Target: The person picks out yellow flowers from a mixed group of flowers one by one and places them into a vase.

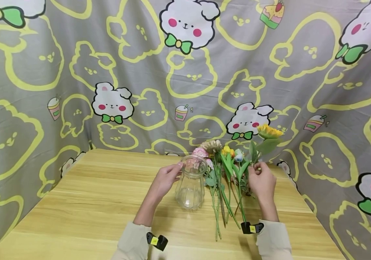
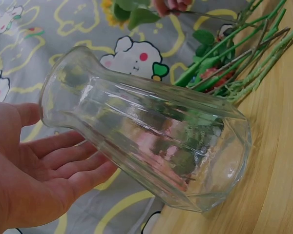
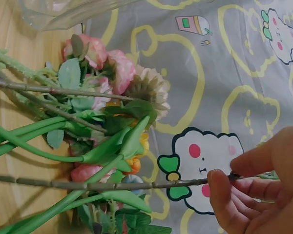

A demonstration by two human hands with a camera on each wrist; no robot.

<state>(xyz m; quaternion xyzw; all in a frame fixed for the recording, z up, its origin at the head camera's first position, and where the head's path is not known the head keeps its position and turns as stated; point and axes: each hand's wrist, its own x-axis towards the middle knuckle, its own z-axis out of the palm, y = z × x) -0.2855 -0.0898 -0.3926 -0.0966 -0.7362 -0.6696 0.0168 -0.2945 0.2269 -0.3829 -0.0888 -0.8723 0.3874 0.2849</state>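
A clear glass vase [image 1: 190, 193] with faceted sides stands upright on the table, left of the flowers. My left hand [image 1: 167, 177] is at its left side. In the left wrist view, the thumb of this hand [image 2: 44, 170] is right at the vase's rim and its straight fingers lie along the neck. Pinched between the thumb and fingers of my right hand [image 1: 263, 180] is the brown stem [image 3: 136, 185] of a sunflower [image 1: 270, 131]. The yellow bloom rises above that hand, with large green leaves below it.
Several artificial flowers lie right of the vase, stems towards me: pink blooms [image 3: 122, 70], a beige bloom [image 1: 212, 145] and orange-yellow tulips [image 1: 227, 151]. The wooden table [image 1: 107, 191] ends at a patterned grey curtain [image 1: 152, 83] behind and at both sides.
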